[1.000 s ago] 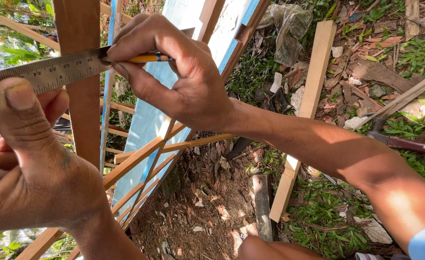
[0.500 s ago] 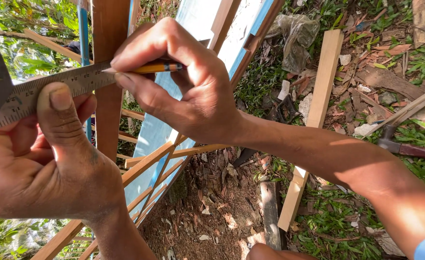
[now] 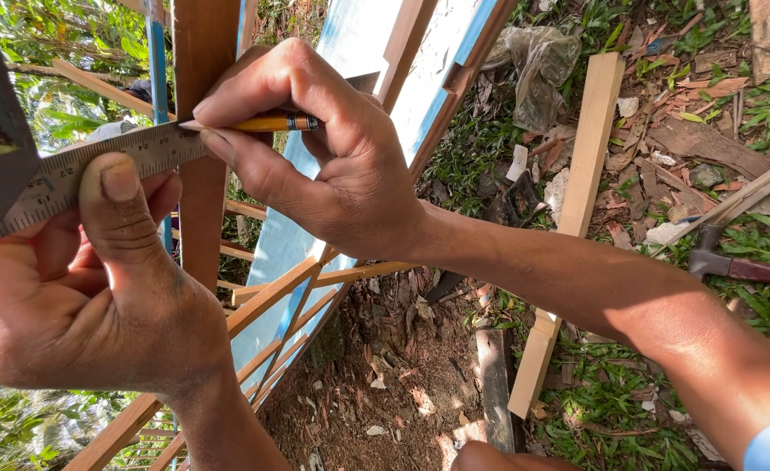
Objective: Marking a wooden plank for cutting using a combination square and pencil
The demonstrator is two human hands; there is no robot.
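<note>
My left hand (image 3: 88, 288) grips a steel try square (image 3: 97, 170), thumb pressed on its graduated blade, with the dark stock at the far left edge. The blade lies across an upright brown wooden post (image 3: 201, 209). My right hand (image 3: 315, 148) pinches a yellow pencil (image 3: 271, 123), its tip touching the top edge of the blade where it crosses the post.
Behind the post leans a pale blue panel (image 3: 359, 52) framed with wooden slats. A light timber batten (image 3: 577, 201) lies on the dirt and grass to the right, with a hammer (image 3: 734, 266), a plastic bag (image 3: 542, 70) and wood scraps around it.
The view has drifted so hands, square and post sit further right. The pencil tip stays at the blade's edge on the post; both grips are unchanged.
</note>
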